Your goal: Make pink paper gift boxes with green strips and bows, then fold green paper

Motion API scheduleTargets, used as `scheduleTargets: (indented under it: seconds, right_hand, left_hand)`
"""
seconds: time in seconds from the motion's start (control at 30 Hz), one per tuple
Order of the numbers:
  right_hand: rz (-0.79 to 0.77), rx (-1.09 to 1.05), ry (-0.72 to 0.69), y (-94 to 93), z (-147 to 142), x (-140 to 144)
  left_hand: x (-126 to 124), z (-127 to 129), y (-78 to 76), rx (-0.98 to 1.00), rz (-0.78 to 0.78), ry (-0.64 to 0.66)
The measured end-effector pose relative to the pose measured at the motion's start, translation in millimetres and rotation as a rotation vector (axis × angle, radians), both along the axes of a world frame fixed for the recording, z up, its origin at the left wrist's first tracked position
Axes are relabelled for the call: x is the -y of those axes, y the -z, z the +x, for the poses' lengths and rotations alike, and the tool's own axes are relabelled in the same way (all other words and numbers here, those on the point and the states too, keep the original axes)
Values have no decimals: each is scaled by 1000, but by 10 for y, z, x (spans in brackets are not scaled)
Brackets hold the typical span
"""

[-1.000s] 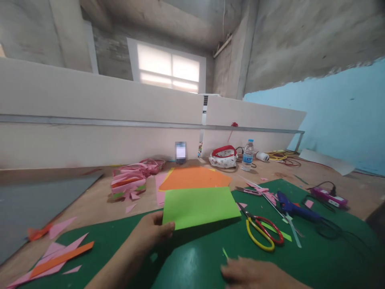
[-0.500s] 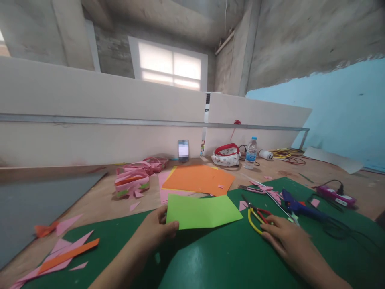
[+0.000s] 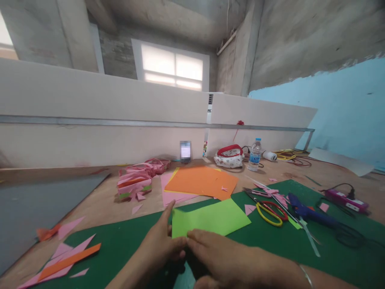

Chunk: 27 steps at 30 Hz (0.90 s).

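Note:
A light green sheet of paper (image 3: 212, 216) is in front of me, its far right part low over the green mat. My left hand (image 3: 164, 239) is closed on the paper's left end, with the index finger along the edge. My right hand (image 3: 215, 251) is closed at the near left edge of the same sheet, its fingertips beside my left thumb. The right hand covers part of the near edge. Scissors with red and yellow handles (image 3: 272, 213) lie on the mat, right of the paper, apart from both hands.
Orange sheets (image 3: 201, 180) lie behind the green paper. Folded pink strips (image 3: 135, 180) are at the back left, paper scraps (image 3: 70, 259) at the left. A blue glue gun (image 3: 311, 212), purple power strip (image 3: 345, 200), water bottle (image 3: 255, 155) and white pouch (image 3: 229, 156) are at the right.
My right hand has let go of the scissors, which now lie on the mat, and has moved left to the green paper. My left hand still holds the paper's left end.

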State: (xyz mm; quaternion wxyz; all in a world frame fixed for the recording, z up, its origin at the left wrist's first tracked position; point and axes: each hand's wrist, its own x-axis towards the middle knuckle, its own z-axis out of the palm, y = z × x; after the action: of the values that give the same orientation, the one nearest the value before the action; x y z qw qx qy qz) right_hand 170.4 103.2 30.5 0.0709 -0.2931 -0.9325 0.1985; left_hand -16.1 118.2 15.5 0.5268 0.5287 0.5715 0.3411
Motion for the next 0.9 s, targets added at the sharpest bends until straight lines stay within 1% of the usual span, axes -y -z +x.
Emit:
scheduleTargets:
  seconds: [0.07,0.13,0.23,0.3,0.4,0.5,0.6,0.67,0.7,0.77,0.83,0.9]
  right_hand:
    - [-11,6,-15,148,-41,14]
    - [-22,33,30,214,64,25]
    - [-62,91,133,169,355,74]
    - [-62,107,203,124,572,125]
    - [-41,123,286,139,902,205]
    - [13,148,373,246,1224,269]
    - [151,151,492,307,1463,271]
    - [297,77,573,237,1521,216]
    - [379,11,602,161,1508,169]
    - [528,-149,625,-49,1395,41]
    - [611,-269,574,-273,1185,-113]
    - [583,-302,486,-424,935,-270]
  left_hand:
    - [-6,0,27,-36,-16,25]
    - [-12,0,56,-71,-38,36]
    - [-14,-5,78,-89,-70,45]
    - [-8,-11,72,-89,-86,57]
    - [9,-19,45,-96,-88,70]
    - [18,-46,11,-126,-60,82]
    - [-8,-124,-39,-213,44,75]
    - [-45,-199,-85,-289,167,41]
    - [-65,-235,-109,-323,235,16]
    - [-98,-296,-151,-387,374,-37]
    - [-114,-333,-180,-431,469,-51]
    - [-117,-354,-193,-441,505,-26]
